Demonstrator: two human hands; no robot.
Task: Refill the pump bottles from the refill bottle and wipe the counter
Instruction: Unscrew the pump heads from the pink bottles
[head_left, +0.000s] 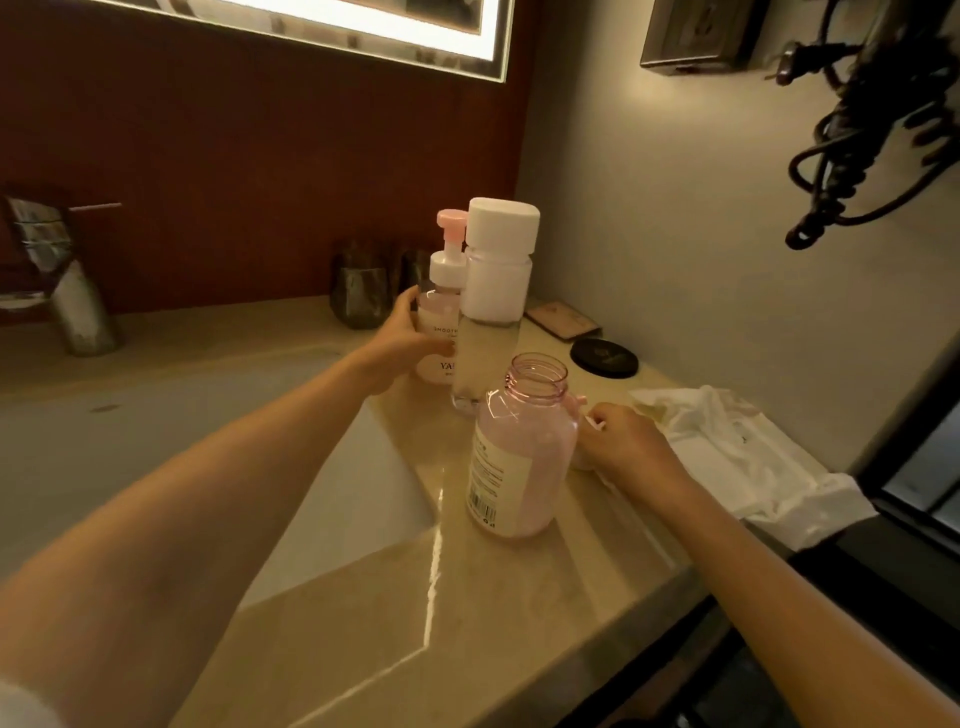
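Note:
A pink pump bottle stands at the back of the beige counter, and my left hand grips its side. Just right of it stands a taller clear bottle with a big white cap. In front, an uncapped pink refill bottle with a white label stands upright. My right hand is behind and to the right of the refill bottle, fingers curled round a small white and pink thing, probably its cap, partly hidden. A crumpled white cloth lies to the right.
The white sink basin opens on the left, with a chrome tap behind it. Dark tumblers stand by the back wall. A black round lid and a small flat box lie near the corner. A coiled black cord hangs at upper right.

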